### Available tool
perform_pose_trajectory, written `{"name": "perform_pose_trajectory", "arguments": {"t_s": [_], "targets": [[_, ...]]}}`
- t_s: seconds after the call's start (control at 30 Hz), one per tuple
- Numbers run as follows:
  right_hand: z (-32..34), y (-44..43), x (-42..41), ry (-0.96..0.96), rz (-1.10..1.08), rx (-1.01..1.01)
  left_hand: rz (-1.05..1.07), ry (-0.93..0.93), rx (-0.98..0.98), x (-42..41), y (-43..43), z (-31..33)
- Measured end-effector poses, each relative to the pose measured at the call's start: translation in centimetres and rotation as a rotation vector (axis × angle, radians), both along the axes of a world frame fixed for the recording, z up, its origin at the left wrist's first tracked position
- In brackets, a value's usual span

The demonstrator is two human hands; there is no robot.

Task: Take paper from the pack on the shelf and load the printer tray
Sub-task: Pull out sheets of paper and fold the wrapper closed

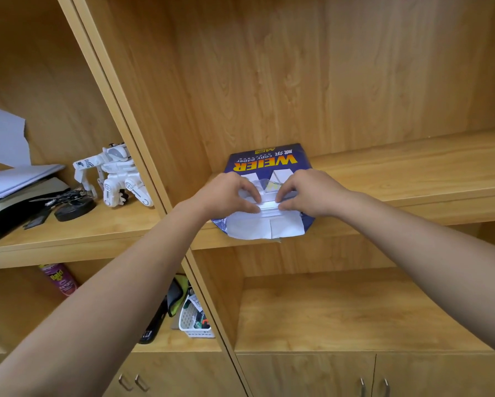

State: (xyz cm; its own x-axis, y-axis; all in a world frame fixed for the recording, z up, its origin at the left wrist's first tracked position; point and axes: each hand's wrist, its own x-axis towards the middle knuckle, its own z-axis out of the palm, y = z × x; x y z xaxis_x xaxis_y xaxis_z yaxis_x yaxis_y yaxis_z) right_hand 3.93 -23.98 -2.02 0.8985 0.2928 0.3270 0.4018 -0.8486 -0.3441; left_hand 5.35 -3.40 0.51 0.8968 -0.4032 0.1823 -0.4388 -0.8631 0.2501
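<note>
A: While both hands sit on it, where's the pack (269, 164)?
B: Shelf (412, 173) front edge, left end, open flap overhanging.
A: Grip?
B: Left hand (229, 193) and right hand (309, 193) pinch the paper (266, 209) edge.

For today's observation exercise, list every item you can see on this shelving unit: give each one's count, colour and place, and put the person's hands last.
Copy paper pack: one, blue wrapper with yellow lettering, near end opened, on the middle shelf right of the divider.
Paper sheets: a white stack, showing at the pack's open end.
Toy robot: one, white, left compartment.
Loose papers: a few, white, far left.
Round stand: one, black, beside the toy robot.
Spray can: one, pink, lower left shelf.
Basket: one, white, lower left shelf, holding small items.
Shelving: light wood.
Left hand: pinching the sheets.
Right hand: pinching the sheets.
</note>
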Motion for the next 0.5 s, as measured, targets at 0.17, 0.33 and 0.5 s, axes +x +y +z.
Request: {"name": "perform_pose_trajectory", "arguments": {"t_s": [0.17,0.33,0.5], "targets": [[0.6,0.1,-0.2,-0.017,0.031,-0.014,-0.021,0.038,-0.015,0.7,0.3,0.4],[1.0,0.0,-0.1,-0.001,0.031,-0.022,-0.039,0.084,-0.053,1.1,0.5,0.7],[1.0,0.1,0.0,0.013,0.031,-0.022,-0.046,0.094,-0.057,1.3,0.4,0.7]]}}
